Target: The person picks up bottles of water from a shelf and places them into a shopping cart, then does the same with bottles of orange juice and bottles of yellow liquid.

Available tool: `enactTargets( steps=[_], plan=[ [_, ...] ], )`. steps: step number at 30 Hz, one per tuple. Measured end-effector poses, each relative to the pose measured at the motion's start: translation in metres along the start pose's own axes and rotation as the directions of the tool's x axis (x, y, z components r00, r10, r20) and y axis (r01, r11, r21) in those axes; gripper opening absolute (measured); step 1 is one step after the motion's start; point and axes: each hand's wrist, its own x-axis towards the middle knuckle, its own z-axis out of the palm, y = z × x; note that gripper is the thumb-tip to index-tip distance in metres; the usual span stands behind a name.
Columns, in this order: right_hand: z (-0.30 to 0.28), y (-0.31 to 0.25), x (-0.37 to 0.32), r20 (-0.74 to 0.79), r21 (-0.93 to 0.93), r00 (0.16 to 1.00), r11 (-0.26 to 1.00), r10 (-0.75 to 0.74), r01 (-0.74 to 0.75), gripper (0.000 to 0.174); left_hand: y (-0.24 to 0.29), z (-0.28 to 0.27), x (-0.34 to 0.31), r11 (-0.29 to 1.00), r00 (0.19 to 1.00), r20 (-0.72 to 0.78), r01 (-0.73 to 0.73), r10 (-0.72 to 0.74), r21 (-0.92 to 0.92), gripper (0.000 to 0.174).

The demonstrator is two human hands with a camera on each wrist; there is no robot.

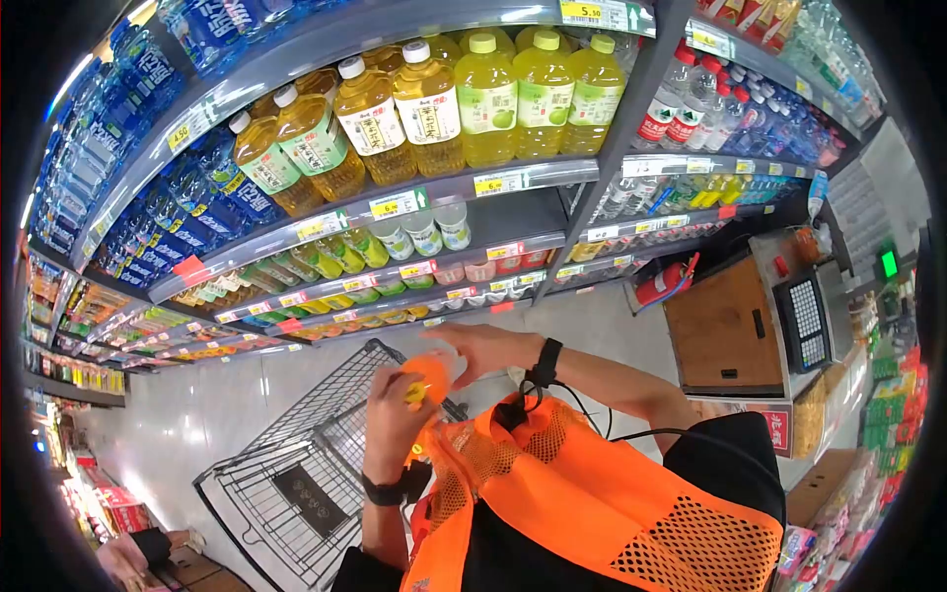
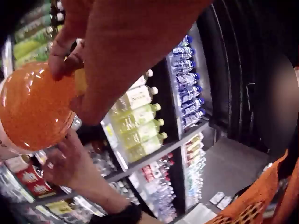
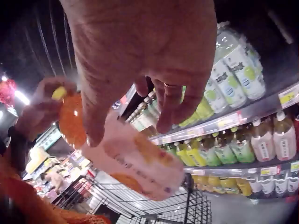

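Observation:
An orange drink bottle [image 1: 429, 369] with a yellow cap [image 3: 59, 93] and a pale label is held in front of the body, above the cart. My left hand [image 1: 388, 414] grips it near the neck, fingers bent around the cap end in the left wrist view. The bottle body [image 3: 133, 156] slants down and away from that hand in the right wrist view. My right hand [image 1: 483, 350] is beside the body, its thumb [image 3: 96, 123] overlapping the bottle's shoulder while the other fingers hang loosely bent, apart from it.
A wire shopping cart [image 1: 306, 493] stands below my hands. Ahead, shelves [image 1: 473, 185] carry yellow-green, amber and blue-labelled bottles. A brown wooden cabinet [image 1: 725, 326] and a red fire extinguisher [image 1: 663, 284] are at the right. Black cables [image 1: 602, 424] run along my right arm.

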Motion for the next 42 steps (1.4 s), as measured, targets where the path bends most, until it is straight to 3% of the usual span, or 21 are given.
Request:
enactTargets(
  steps=[2, 5, 6, 9, 12, 16, 18, 20, 21, 23, 24, 26, 27, 30, 32, 33, 35, 36, 39, 41, 42],
  plan=[
    [-0.014, -0.006, -0.004, 0.022, 0.007, 0.997, 0.997, -0.077, 0.077, 0.082, 0.025, 0.011, 0.021, 0.998, 0.997, 0.068, -0.022, 0.026, -0.057, 0.03],
    [-0.03, 0.018, -0.036, -0.077, 0.084, 0.996, 0.996, 0.034, -0.027, 0.079, 0.051, 0.038, 0.056, 0.983, 0.989, 0.113, -0.08, 0.1, -0.167, 0.031],
    [-0.036, 0.026, -0.047, -0.136, 0.045, 0.988, 0.997, 0.073, -0.068, 0.072, 0.053, 0.049, 0.066, 0.977, 0.973, 0.106, -0.196, 0.204, -0.084, 0.034],
    [-0.055, 0.054, -0.058, -0.336, 0.057, 0.935, 0.993, 0.113, -0.099, 0.073, 0.056, 0.076, 0.099, 0.962, 0.974, 0.004, -0.221, 0.225, -0.162, 0.038],
    [-0.085, 0.08, -0.05, -0.334, 0.695, 0.838, 0.713, 0.431, -0.089, 0.063, 0.035, 0.086, 0.093, 0.988, 0.993, -0.007, -0.118, 0.118, -0.104, 0.034],
    [-0.136, 0.157, -0.035, -0.193, 0.619, 0.753, 0.673, 0.629, -0.404, 0.054, -0.002, 0.097, 0.037, 0.985, 0.991, 0.033, 0.134, -0.131, -0.11, 0.028],
    [-0.149, 0.191, -0.027, -0.094, 0.702, 0.731, 0.565, 0.676, -0.432, 0.052, -0.018, 0.103, 0.002, 0.96, 0.966, -0.009, 0.254, -0.257, -0.116, 0.027],
    [-0.17, 0.178, -0.011, -0.116, 0.757, 0.77, 0.558, 0.627, -0.34, 0.051, -0.028, 0.106, -0.036, 0.879, 0.887, -0.004, 0.456, -0.461, -0.14, 0.026],
    [-0.177, 0.177, -0.004, -0.123, 0.783, 0.786, 0.546, 0.606, -0.298, 0.051, -0.049, 0.117, -0.063, 0.878, 0.877, -0.082, 0.461, -0.473, -0.131, 0.024],
    [-0.18, 0.232, 0.01, -0.201, 0.725, 0.66, 0.563, 0.724, -0.397, 0.048, -0.058, 0.123, -0.094, 0.782, 0.781, -0.091, 0.599, -0.618, -0.173, 0.023],
    [-0.177, 0.291, 0.017, -0.325, 0.606, 0.645, 0.676, 0.692, -0.419, 0.047, -0.058, 0.125, -0.105, 0.767, 0.76, -0.12, 0.614, -0.638, -0.186, 0.022],
    [-0.186, 0.341, 0.008, -0.471, 0.058, 0.74, 0.853, 0.481, -0.518, 0.046, -0.056, 0.129, -0.117, 0.68, 0.669, -0.154, 0.671, -0.727, -0.294, 0.022],
    [-0.195, 0.344, 0.003, -0.42, -0.362, 0.848, 0.798, 0.323, -0.482, 0.046, -0.058, 0.132, -0.12, 0.661, 0.652, -0.152, 0.679, -0.743, -0.319, 0.022],
    [-0.209, 0.386, 0.005, -0.348, -0.477, 0.883, 0.752, 0.314, -0.455, 0.046, -0.09, 0.156, -0.142, 0.606, 0.61, -0.145, 0.674, -0.779, -0.422, 0.024],
    [-0.217, 0.354, 0.018, -0.317, -0.613, 0.867, 0.614, 0.385, -0.497, 0.047, -0.123, 0.174, -0.16, 0.565, 0.557, -0.158, 0.706, -0.815, -0.426, 0.025],
    [-0.22, 0.345, 0.025, -0.336, -0.628, 0.839, 0.562, 0.428, -0.538, 0.052, -0.136, 0.183, -0.17, 0.566, 0.549, -0.177, 0.702, -0.817, -0.432, 0.026],
    [-0.232, 0.344, 0.033, -0.372, -0.552, 0.802, 0.583, 0.468, -0.596, 0.064, -0.175, 0.205, -0.2, 0.676, 0.619, -0.273, 0.69, -0.736, -0.258, 0.036],
    [-0.237, 0.346, 0.035, -0.381, -0.487, 0.791, 0.623, 0.478, -0.611, 0.07, -0.185, 0.208, -0.207, 0.644, 0.604, -0.225, 0.71, -0.765, -0.284, 0.039],
    [-0.265, 0.401, 0.042, -0.27, -0.516, 0.892, 0.728, 0.362, -0.451, 0.062, -0.215, 0.23, -0.228, 0.648, 0.621, -0.22, 0.634, -0.752, -0.422, 0.044],
    [-0.266, 0.392, 0.038, -0.202, -0.354, 0.885, 0.811, 0.42, -0.466, 0.057, -0.197, 0.22, -0.217, 0.655, 0.632, -0.221, 0.619, -0.743, -0.433, 0.045],
    [-0.264, 0.383, 0.042, -0.181, -0.257, 0.878, 0.841, 0.443, -0.477, 0.055, -0.188, 0.22, -0.218, 0.571, 0.575, -0.175, 0.634, -0.799, -0.521, 0.045]
  ],
)
